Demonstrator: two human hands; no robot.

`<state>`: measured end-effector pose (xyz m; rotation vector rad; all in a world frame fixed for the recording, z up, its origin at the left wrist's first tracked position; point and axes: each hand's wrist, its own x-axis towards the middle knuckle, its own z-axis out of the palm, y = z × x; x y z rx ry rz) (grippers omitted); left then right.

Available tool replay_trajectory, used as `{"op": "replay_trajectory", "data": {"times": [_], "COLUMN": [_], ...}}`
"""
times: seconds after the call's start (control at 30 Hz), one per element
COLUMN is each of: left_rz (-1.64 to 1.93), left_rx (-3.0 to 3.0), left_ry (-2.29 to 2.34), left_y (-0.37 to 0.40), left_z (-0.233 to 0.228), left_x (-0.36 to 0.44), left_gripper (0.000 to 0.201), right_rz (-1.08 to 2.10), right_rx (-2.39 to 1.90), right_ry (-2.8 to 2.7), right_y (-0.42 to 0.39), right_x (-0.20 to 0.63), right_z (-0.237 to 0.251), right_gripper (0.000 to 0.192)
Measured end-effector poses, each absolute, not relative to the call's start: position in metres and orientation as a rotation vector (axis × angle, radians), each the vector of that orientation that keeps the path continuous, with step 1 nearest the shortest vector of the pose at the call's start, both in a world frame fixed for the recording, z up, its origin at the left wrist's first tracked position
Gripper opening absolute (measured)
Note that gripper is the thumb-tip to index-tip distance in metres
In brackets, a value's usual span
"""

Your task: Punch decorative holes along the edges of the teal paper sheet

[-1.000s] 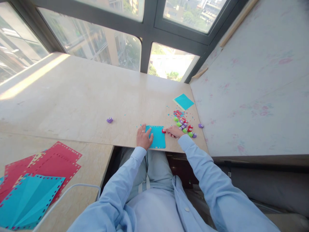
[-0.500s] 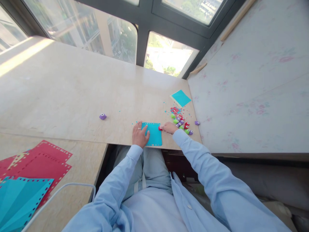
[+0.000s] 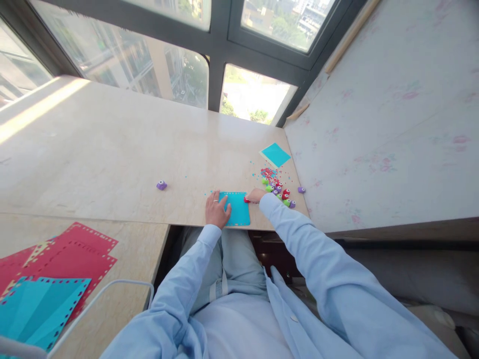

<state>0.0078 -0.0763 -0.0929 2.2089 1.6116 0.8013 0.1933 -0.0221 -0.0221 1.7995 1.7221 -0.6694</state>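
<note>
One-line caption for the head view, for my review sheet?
Left hand flat on a teal sheet; right hand pressing a red punch at its edge.

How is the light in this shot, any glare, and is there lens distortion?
Head view: daylight through the windows puts a bright strip of glare on the far left of the table; the wide lens bows the table edges and window frames; the left hand on the teal sheet and the right hand look small but fairly sharp.
</note>
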Motion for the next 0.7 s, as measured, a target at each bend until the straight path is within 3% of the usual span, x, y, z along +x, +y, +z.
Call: {"op": "replay_trajectory", "data": {"times": [0.1,0.47,0.7], "left_rz": [0.795,0.791,0.833], "left_rx": [2.218,2.201,2.162], "left_ry": [1.621,1.626,1.601], "left_y": [-0.076,-0.076,-0.076], "left_z": [-0.094,-0.094,-0.092], "left_x": [0.008,0.008,0.008], "left_gripper": [0.039,0.037,0.035], "right_rz": [-0.721,-0.701,-0.674], "right_rx": [1.886,2.217,2.168], "right_ry": [1.674,1.852,2.276], "right_y": [-0.025,-0.056,-0.075], "right_x": [0.194,0.208,0.206], "right_z": [-0.023,-0.007,-0.025], "right_gripper": [0.025,0.048,0.036]}}
